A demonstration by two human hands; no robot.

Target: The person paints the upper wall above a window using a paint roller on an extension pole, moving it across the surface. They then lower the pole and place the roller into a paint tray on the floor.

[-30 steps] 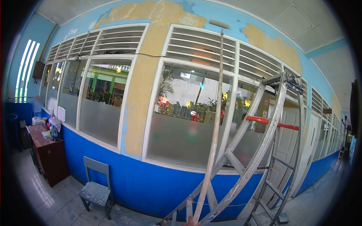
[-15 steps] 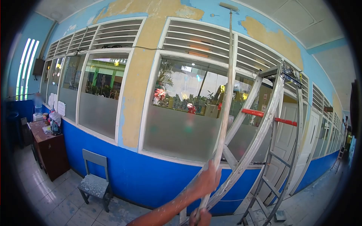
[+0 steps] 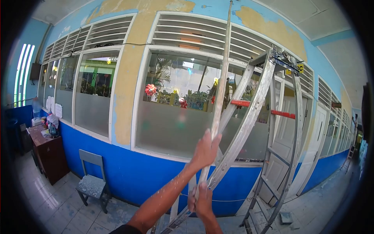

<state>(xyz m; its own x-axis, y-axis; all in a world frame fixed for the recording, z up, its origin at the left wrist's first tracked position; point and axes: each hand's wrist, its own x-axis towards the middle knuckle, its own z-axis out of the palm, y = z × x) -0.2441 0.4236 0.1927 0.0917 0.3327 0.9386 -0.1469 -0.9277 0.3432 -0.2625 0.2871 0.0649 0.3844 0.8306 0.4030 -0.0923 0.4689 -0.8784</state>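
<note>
Left of the hands we note a grey chair, its seat pale with spatter, on a tiled floor. Farther left, a brown counter bearing small bottles; a water jug near its far end. Beyond the hands, we record a window, frosted below, and red flower shapes; louvres higher up. Right of the hands, a metal stepladder with red rungs; behind it, we see a white door. Low right, a square tray on the floor.
</note>
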